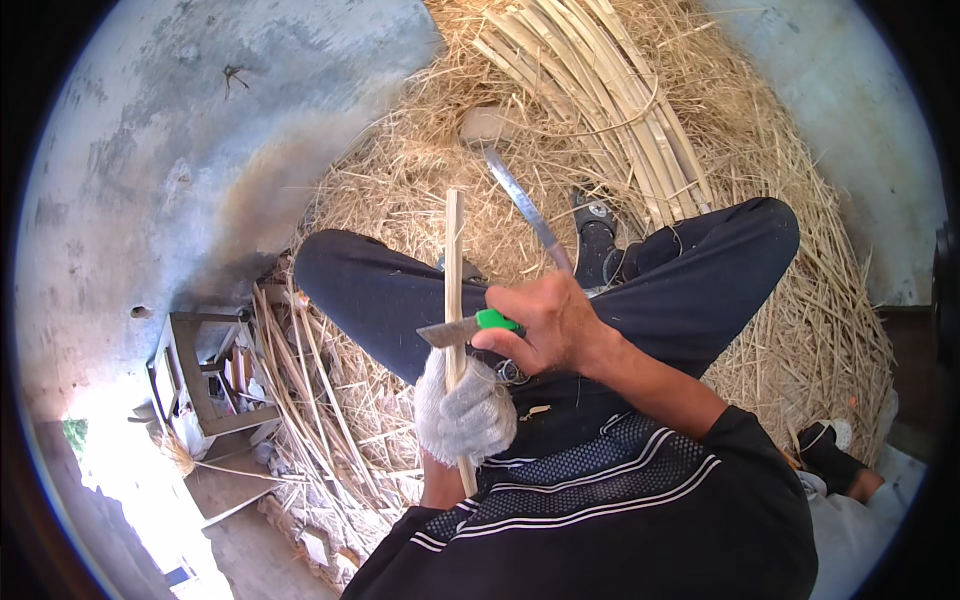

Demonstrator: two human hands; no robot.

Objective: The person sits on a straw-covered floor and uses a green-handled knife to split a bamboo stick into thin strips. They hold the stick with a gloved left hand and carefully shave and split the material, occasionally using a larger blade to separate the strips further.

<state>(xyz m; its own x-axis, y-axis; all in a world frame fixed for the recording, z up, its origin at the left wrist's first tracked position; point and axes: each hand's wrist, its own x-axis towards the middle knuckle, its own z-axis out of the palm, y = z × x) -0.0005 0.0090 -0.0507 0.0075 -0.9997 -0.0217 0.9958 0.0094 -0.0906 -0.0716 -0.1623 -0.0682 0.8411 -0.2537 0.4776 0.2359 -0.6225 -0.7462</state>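
The left hand [468, 415], in a pale knitted glove, is closed around the lower part of a long, narrow wooden strip [454, 245]. The strip points away from the person's body, over the lap, and its near end shows below the gloved fingers. Just right of the strip, the bare right hand [545, 322] grips a short knife [448, 333] by its green handle [495, 319] — the flat blade lies across the strip, close to the glove, and its squared end reaches past the strip's left side. Whether the edge bites into the wood I cannot tell.

A long, curved blade [524, 202] slants up to the right of the strip, its near end meeting the right hand's outline; whether that hand holds it too is unclear. The person's legs [365, 295], in dark trousers, are folded on both sides of the strip.

Straw [385, 195] covers the floor around and beyond the strip. Past its far end is a grey block [487, 125], and farther to its right lies a bundle of similar strips [615, 110]. Well left of the strip is a wooden frame [192, 375] — loose strips [325, 375] lie between the two.
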